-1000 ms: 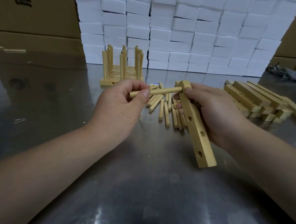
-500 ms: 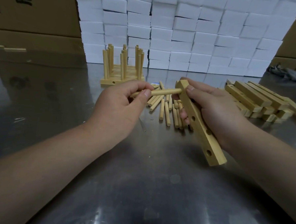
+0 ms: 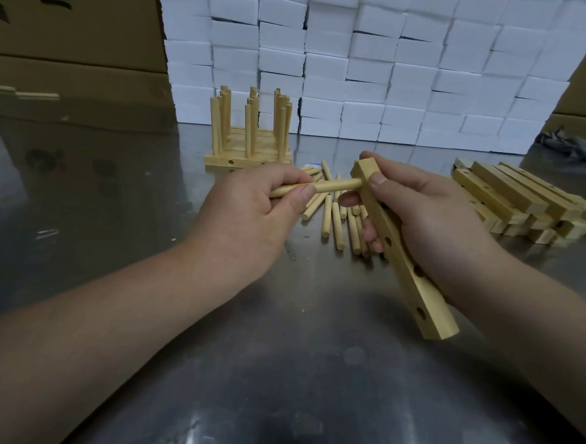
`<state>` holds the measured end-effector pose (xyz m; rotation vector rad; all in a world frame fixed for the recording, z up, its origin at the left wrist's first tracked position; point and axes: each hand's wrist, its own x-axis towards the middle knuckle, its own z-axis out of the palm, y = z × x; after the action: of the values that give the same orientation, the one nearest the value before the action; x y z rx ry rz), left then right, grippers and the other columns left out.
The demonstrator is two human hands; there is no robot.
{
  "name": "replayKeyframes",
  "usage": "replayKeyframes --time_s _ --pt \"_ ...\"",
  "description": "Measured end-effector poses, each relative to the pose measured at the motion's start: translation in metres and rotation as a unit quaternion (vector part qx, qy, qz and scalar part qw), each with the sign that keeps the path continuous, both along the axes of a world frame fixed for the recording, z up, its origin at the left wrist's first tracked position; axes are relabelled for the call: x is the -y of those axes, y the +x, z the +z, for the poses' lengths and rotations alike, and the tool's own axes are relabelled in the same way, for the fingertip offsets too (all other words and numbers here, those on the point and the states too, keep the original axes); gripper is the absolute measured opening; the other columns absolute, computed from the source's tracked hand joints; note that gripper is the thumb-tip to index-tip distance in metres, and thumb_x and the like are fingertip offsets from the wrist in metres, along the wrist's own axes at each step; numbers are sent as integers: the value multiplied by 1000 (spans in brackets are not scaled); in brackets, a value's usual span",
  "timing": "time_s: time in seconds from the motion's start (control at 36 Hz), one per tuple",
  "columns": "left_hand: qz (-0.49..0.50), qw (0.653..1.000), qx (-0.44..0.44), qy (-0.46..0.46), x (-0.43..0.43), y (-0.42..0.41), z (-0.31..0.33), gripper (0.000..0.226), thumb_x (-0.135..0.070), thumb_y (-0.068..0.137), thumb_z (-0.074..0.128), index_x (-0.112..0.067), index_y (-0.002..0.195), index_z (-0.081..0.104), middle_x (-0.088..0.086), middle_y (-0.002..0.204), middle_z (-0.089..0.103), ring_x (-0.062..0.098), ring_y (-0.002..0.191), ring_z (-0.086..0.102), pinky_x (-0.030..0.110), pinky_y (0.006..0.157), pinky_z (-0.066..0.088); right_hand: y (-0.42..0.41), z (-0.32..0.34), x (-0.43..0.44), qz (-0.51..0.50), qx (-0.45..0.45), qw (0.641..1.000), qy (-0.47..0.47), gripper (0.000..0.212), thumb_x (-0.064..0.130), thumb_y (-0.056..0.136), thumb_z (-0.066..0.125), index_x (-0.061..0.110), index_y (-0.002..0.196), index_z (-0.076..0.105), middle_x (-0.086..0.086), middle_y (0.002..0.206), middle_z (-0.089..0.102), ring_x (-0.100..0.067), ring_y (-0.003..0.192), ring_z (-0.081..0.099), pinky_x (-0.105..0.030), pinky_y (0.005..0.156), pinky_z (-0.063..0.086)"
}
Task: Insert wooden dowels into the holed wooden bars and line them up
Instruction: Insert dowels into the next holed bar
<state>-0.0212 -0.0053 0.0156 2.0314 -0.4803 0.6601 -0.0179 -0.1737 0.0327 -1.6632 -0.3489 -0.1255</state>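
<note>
My right hand (image 3: 430,225) grips a holed wooden bar (image 3: 417,279) above the metal table, its near end pointing toward me. My left hand (image 3: 251,216) pinches a wooden dowel (image 3: 334,187) whose right tip sits in the bar's top hole. Three more holes show along the bar's side. Several loose dowels (image 3: 336,220) lie on the table behind my hands. A row of bars with upright dowels (image 3: 250,141) stands further back. A pile of bare holed bars (image 3: 510,202) lies at the right.
The steel table (image 3: 277,373) stretches toward me below my arms. A wall of white boxes (image 3: 378,66) closes the back. Cardboard cartons (image 3: 74,23) stand at the back left, and a dark crumpled item (image 3: 574,145) lies at the far right.
The bar's near end has swung to the right and tilted in my right hand. The dowel has stayed in the top hole, with my left hand holding it.
</note>
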Motion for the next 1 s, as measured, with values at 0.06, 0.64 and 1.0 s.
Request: replayKeyframes --time_s 0.06,0.64,1.0 --pt "-2 1000 -12 -16 1 0 0 21 -23 89 56 -41 78 56 -28 54 52 -5 49 46 6 42 31 -1 0 0 -1 9 1000 -13 25 18 97 46 39 94 60 -2 81 72 -11 50 53 -22 46 48" --pt "-23 981 -164 -101 3 9 -4 36 -48 88 45 -38 61 65 -3 50 35 18 51 35 33 58 36 3 -7 -1 -30 47 997 -45 36 20 97 47 29 131 51 4 90 71 -9 52 55 -27 51 50" --pt "31 980 -119 -154 -6 20 -1 21 -40 92 47 -28 81 61 4 79 61 21 70 55 40 73 45 10 -15 0 -22 13 994 -107 45 19 94 51 40 133 40 8 77 68 -12 54 54 -30 51 49"
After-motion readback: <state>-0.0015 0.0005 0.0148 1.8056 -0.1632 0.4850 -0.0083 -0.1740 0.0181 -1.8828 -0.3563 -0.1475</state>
